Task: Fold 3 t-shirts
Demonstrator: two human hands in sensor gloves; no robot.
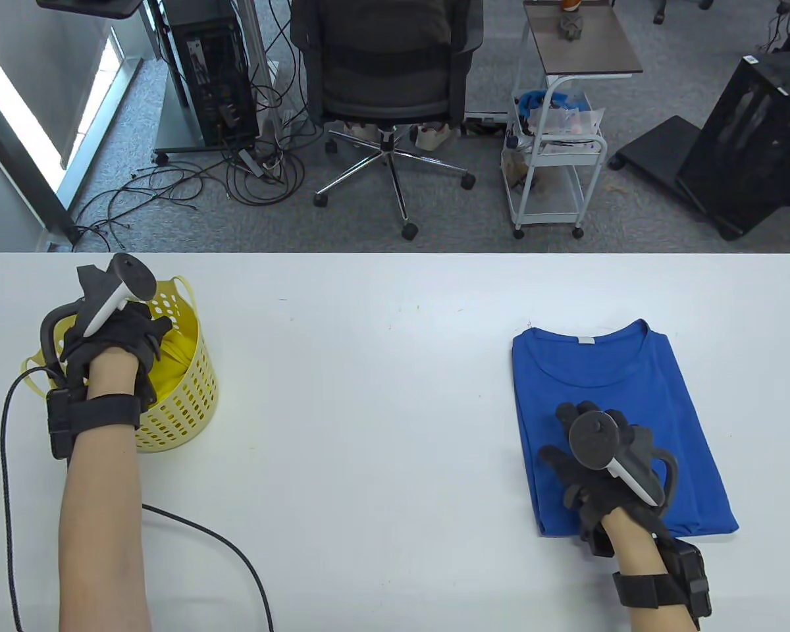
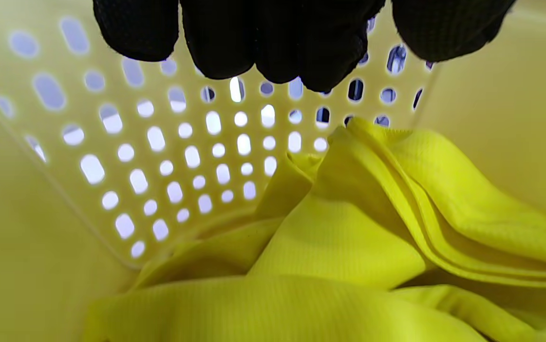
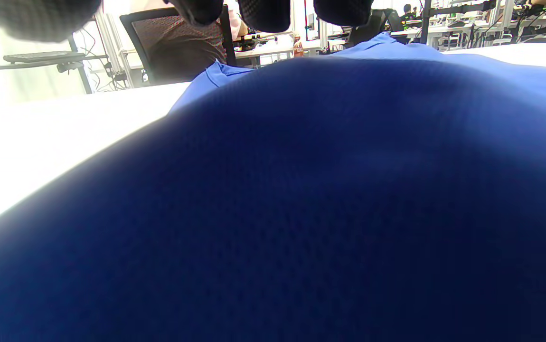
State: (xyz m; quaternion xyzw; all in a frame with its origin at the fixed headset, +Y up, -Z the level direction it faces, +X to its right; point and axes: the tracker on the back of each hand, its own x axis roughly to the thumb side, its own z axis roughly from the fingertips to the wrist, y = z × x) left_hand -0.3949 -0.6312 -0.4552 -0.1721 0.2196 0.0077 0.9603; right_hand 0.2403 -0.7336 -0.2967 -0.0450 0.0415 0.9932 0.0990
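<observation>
A folded blue t-shirt lies on the white table at the right, collar toward the far edge. My right hand rests flat on its lower half with fingers spread; the shirt fills the right wrist view. A yellow perforated basket stands at the left with a crumpled yellow t-shirt inside. My left hand reaches into the basket. In the left wrist view its fingertips hang just above the yellow t-shirt, not touching it.
A black cable runs across the table near my left arm. Beyond the far edge stand an office chair, a white cart and computer towers.
</observation>
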